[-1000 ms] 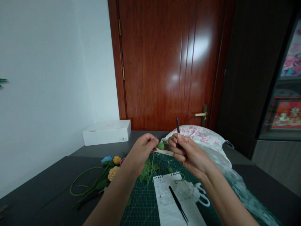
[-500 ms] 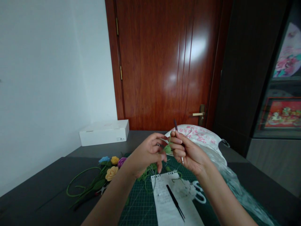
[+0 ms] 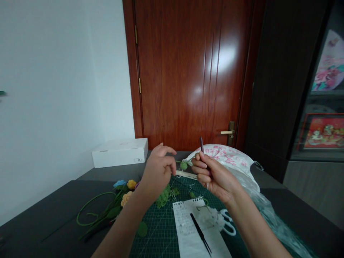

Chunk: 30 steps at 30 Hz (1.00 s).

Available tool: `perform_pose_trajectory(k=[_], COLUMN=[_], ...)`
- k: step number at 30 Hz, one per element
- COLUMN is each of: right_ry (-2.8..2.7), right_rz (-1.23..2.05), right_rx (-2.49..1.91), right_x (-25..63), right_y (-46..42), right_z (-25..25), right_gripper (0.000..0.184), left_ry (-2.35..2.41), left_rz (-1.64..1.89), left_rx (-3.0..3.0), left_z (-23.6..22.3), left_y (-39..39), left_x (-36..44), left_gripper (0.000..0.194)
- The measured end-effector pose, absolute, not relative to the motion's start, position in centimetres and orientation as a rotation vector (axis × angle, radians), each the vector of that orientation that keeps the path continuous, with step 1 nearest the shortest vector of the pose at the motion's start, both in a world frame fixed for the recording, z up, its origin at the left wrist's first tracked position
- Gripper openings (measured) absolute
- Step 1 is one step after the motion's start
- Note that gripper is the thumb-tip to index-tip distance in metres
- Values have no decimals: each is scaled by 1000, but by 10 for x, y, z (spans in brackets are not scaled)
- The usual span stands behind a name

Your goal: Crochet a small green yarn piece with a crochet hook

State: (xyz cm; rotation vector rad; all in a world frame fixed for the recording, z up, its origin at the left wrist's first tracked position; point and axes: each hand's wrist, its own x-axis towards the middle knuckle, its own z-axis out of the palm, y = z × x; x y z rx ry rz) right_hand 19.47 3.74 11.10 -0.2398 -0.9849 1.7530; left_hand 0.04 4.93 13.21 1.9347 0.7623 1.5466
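Both my hands are raised over a green cutting mat point(image 3: 161, 233). My right hand point(image 3: 212, 175) is closed round a dark crochet hook point(image 3: 201, 144) that points upward. A small green crocheted ball point(image 3: 184, 166) hangs between the two hands on a thin green strand. My left hand point(image 3: 157, 170) pinches that strand just left of the ball, with the index finger lifted. Loose green yarn point(image 3: 165, 195) lies on the mat below the left hand.
A spiral notepad point(image 3: 188, 229) with black tweezers point(image 3: 200, 233) on it lies on the mat, white scissors point(image 3: 228, 224) beside it. Crocheted flowers with green stems point(image 3: 118, 200) lie to the left. A white box point(image 3: 119, 152) and a plastic bag point(image 3: 231, 157) stand behind, before a wooden door.
My left hand drew in close to the right hand with fingers spread, then moved back left with the strand pinched. The ball shifted slightly left. The right hand stayed nearly still.
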Motion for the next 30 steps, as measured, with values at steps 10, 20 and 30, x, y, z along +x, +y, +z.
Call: perform_pose_trajectory(k=[10, 20, 30], right_ry=[-1222, -1185, -1278], right_rz=[1494, 1581, 1480], right_rx=[-391, -309, -374], right_x=[189, 194, 192], right_y=[28, 26, 19], right_z=[116, 117, 120], right_gripper=[41, 36, 37], left_ry=[652, 519, 567], left_rz=[1408, 1397, 1438], left_rx=[1624, 1568, 1587], left_z=[128, 130, 135], left_y=[39, 35, 30], left_x=[12, 11, 7], left_gripper=[35, 51, 37])
